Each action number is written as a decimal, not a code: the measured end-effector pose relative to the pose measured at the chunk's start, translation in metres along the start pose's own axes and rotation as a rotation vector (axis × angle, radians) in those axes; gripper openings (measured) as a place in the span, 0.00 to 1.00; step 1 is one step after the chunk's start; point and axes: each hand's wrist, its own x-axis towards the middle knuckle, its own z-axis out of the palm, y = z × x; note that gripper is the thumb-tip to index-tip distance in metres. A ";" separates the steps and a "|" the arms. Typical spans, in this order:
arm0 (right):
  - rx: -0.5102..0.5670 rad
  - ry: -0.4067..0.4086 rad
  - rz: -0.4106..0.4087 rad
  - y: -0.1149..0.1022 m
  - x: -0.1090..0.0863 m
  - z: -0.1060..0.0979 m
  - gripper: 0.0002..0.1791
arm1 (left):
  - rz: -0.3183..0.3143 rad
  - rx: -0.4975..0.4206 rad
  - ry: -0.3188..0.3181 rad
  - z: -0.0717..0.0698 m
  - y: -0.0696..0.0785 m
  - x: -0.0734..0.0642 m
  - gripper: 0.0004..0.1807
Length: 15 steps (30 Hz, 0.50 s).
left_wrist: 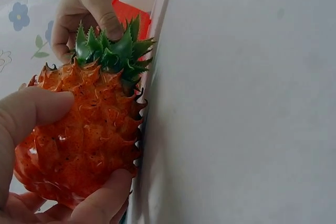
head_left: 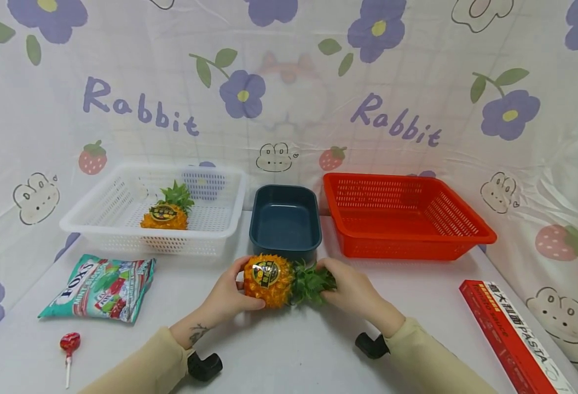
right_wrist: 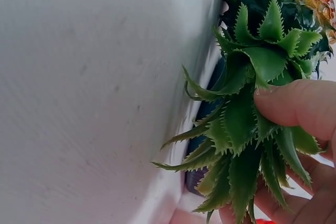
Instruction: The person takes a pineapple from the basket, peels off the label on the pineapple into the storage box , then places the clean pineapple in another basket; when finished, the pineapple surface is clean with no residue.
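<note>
Both hands hold one pineapple [head_left: 268,282], orange and spiky with a black-and-gold label, lying sideways in front of the dark blue bin [head_left: 285,219]. My left hand [head_left: 230,295] grips the fruit's body, thumb on the near side and fingers behind it. At the other end my right hand [head_left: 350,290] pinches the green leaves [right_wrist: 247,114] between thumb and fingers. In the left wrist view the spiky body [left_wrist: 84,129] fills the space between my left thumb and fingers, and the right hand [left_wrist: 89,9] shows beyond at the crown.
A white basket [head_left: 215,241] at back left contains another pineapple [head_left: 168,213]. The red basket [head_left: 407,246] stands at back right. Along the left lie a green candy bag [head_left: 104,287] and a red lollipop [head_left: 69,345]; a pasta box [head_left: 515,339] lies at the right.
</note>
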 end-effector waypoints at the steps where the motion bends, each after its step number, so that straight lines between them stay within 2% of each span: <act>1: 0.000 0.000 0.001 0.001 0.001 0.000 0.23 | 0.002 -0.002 0.000 0.000 0.000 0.001 0.51; 15: 0.008 -0.011 0.020 0.004 0.008 0.000 0.24 | 0.013 0.006 0.001 -0.001 -0.002 0.011 0.52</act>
